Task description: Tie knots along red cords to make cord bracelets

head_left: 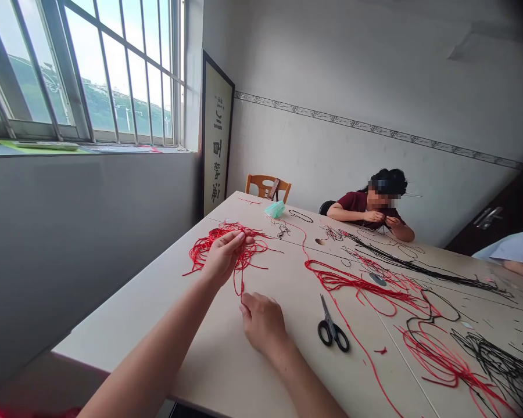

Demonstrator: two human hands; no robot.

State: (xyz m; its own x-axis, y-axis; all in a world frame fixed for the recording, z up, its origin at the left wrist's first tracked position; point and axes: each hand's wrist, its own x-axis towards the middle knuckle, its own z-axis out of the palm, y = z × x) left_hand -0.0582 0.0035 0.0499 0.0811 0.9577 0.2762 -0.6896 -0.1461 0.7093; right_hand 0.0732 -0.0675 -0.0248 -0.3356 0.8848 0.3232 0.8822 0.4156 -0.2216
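Tangled red pile (215, 233), left of centre, on table (157, 313). Left hand (225, 255), mid-frame over pile, thumb and fingers pressed together, pinching red cord (243, 286). Cord drops to right hand (264, 319), lower centre, fingers curled, pinching its lower end. Scissors (326, 317) lower right of centre; black strings (501, 360) lower right.

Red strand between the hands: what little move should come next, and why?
Perhaps the right hand should gently draw the strand a little away from the left hand, because the strand looks slack between them, and a hard tug might snag the tangled pile behind.
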